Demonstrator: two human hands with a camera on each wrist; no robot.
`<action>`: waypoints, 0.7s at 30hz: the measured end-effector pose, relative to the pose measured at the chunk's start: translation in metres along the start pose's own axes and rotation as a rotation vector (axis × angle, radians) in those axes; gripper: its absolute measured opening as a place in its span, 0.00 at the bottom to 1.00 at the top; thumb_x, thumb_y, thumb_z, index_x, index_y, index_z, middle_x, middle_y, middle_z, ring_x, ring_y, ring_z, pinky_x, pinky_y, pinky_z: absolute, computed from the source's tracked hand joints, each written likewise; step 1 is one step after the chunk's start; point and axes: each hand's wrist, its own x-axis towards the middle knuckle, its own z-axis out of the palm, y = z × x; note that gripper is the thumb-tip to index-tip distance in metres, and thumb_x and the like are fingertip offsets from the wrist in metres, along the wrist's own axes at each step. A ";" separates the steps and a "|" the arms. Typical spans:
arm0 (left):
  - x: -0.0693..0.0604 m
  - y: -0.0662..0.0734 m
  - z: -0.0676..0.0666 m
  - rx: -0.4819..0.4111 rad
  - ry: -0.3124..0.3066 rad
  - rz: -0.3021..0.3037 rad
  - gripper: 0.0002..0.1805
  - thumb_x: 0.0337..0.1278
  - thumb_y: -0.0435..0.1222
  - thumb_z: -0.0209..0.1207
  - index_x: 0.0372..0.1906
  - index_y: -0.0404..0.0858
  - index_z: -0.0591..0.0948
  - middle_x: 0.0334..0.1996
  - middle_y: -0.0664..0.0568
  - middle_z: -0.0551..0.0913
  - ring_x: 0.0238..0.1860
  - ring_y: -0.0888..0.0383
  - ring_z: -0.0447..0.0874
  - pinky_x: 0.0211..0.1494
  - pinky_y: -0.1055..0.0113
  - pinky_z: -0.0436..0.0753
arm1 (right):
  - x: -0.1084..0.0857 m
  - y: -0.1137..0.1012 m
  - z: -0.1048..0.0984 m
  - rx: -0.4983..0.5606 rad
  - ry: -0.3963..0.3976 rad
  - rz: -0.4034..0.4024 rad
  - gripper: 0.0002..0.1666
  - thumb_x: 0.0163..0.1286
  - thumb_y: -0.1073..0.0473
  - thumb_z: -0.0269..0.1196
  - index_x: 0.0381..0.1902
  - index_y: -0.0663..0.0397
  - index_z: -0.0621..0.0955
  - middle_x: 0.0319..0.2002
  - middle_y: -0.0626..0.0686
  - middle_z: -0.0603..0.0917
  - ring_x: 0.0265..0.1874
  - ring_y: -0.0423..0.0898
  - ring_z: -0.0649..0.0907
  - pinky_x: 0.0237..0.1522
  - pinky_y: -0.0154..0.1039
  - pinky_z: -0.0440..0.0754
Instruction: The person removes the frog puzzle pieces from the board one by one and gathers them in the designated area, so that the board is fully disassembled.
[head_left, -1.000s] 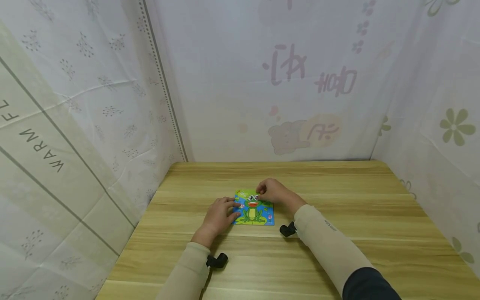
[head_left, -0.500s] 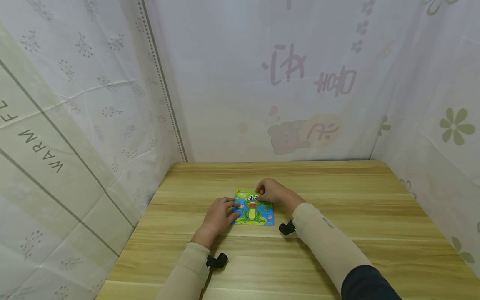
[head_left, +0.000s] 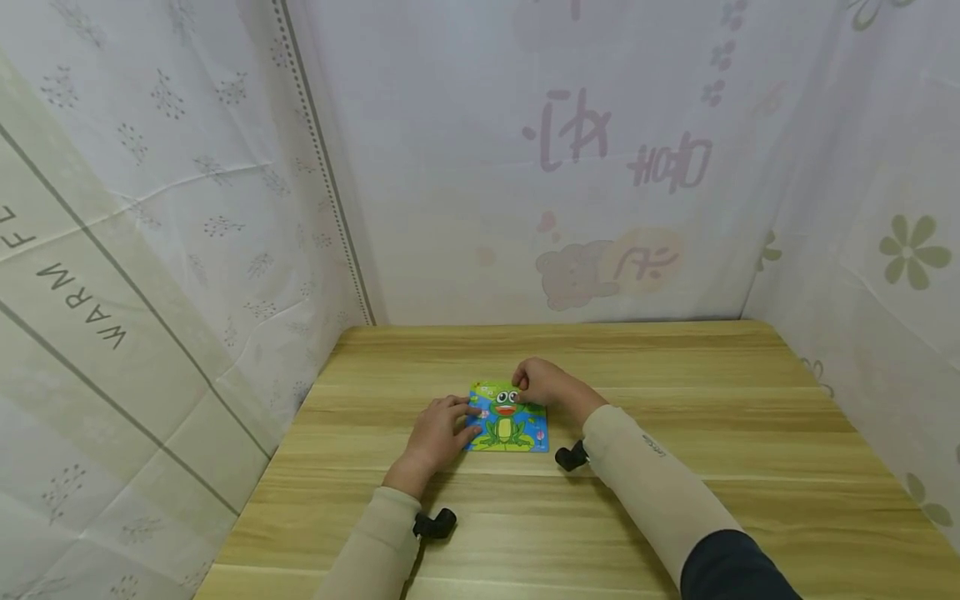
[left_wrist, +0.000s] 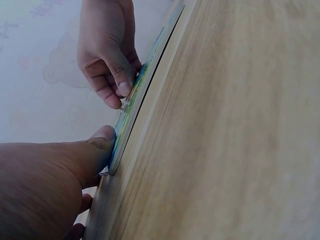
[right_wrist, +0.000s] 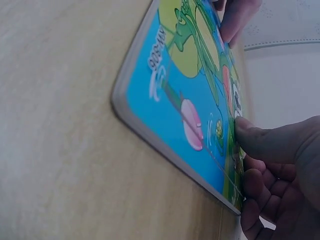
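Observation:
A square frog jigsaw puzzle (head_left: 506,430) lies flat on the table, its picture blue and green. My left hand (head_left: 435,435) rests at its left edge with fingers spread, and the thumb touches the face in the left wrist view. My right hand (head_left: 553,388) is at the upper right part of the puzzle. Seen from the right wrist, its thumb (right_wrist: 250,135) lies on the face, while the other fingers curl at the edge. A thin seam crosses the picture near the pink flower (right_wrist: 191,125). Whether a single piece is pinched is hidden.
The wood-grain table (head_left: 675,367) reaches to a pale printed curtain (head_left: 450,167) behind. More curtain hangs on the left and right sides. A small black camera (head_left: 435,523) sits at the left wrist, another black camera (head_left: 572,456) at the right.
My right forearm has shifted very slightly left. Both hands stay at the same places on the puzzle, and the puzzle has not visibly moved.

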 end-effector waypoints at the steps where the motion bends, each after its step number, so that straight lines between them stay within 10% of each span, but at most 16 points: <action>1: 0.000 0.000 0.000 -0.001 0.000 0.000 0.18 0.69 0.47 0.68 0.59 0.50 0.87 0.67 0.49 0.79 0.68 0.43 0.74 0.70 0.41 0.75 | -0.001 0.000 0.000 -0.006 0.002 0.001 0.14 0.68 0.59 0.75 0.48 0.56 0.84 0.35 0.50 0.80 0.36 0.46 0.78 0.45 0.41 0.79; 21: 0.000 0.000 0.000 0.003 0.004 -0.008 0.17 0.69 0.47 0.68 0.59 0.50 0.87 0.66 0.49 0.80 0.68 0.41 0.75 0.69 0.39 0.74 | -0.004 -0.002 -0.001 0.063 0.071 0.005 0.15 0.62 0.60 0.79 0.42 0.53 0.84 0.37 0.50 0.82 0.37 0.47 0.81 0.41 0.40 0.84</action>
